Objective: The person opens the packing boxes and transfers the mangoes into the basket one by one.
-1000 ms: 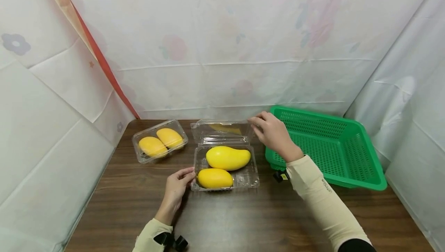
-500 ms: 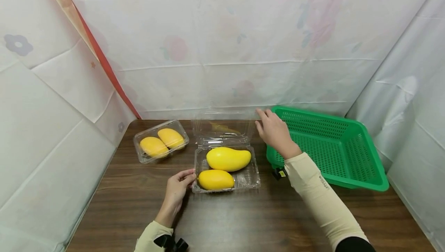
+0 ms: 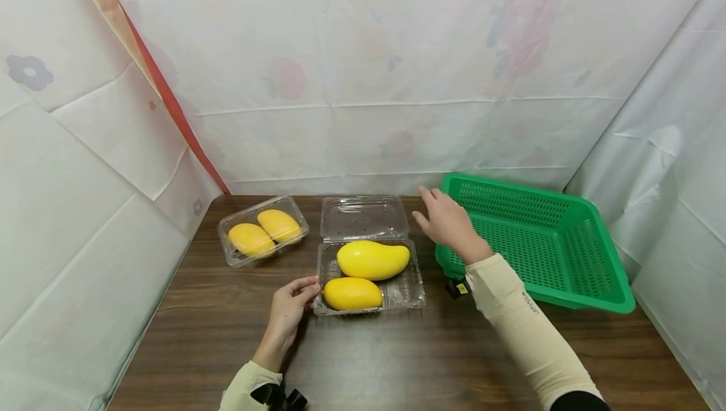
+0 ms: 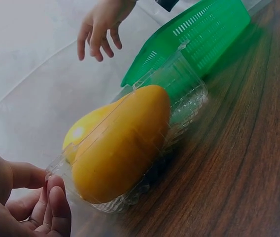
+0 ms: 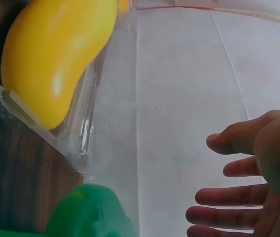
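A clear plastic clamshell box (image 3: 399, 297) lies with its lid (image 3: 365, 217) folded back flat behind it. Inside are two mangoes: a longer one (image 3: 372, 260) at the back and a shorter one (image 3: 353, 294) at the front left. My left hand (image 3: 287, 307) pinches the box's left front rim between thumb and fingers, as the left wrist view also shows at the rim (image 4: 51, 170). Beside the lid, my right hand (image 3: 450, 222) hovers with fingers spread, holding nothing. Its fingers (image 5: 231, 196) are apart from the box in the right wrist view.
A second clear box (image 3: 238, 258), closed over two mangoes (image 3: 263, 232), sits at the back left of the brown wooden table (image 3: 363, 360). The green perforated basket (image 3: 601, 260) stands on the right, partly behind my right arm. White sheeting (image 3: 363, 83) hangs along the back and sides.
The lid has dropped from a raised angle to lying flat at the back. My right hand has let go of its corner and shifted slightly right. The left hand keeps its pinch.
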